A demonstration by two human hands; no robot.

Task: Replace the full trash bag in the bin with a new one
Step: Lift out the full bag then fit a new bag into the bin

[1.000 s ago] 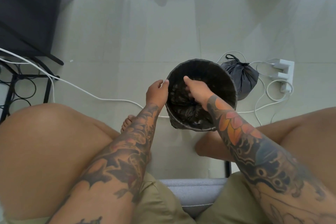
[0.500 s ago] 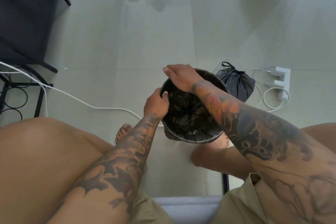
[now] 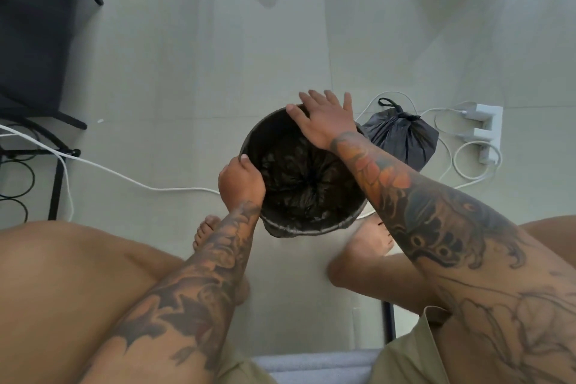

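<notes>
Bin first, since everything turns on it in your one head view: it is a round dark bin standing upright on the pale tiled floor, between your two bare feet. Inside it sits a black trash liner, its plastic gathered in wrinkled folds toward the middle of the bottom, with the film running up the inner wall. At the near edge some of that plastic spills over the rim and hangs down the outside. You cannot tell from here whether anything lies under the folds.

Your left hand is on the left side of the rim, its grip clamped there with the thumb inside and the fingers curled down the outer wall. Your right hand is at the far side of the rim, palm down, fingers spread apart and flat, resting over the edge rather than pinching anything.

Just right of the bin, on the floor, sits the full trash bag, dark grey, its neck tied in a knot with a loop standing up at the far end. It looks to be touching the bin's right side or very nearly so.

Beyond that bag, further right, is a white power strip with white plugs in it and looped white cables. Another white cable runs across the floor from the left edge toward the bin. Black furniture stands at the far left.
</notes>
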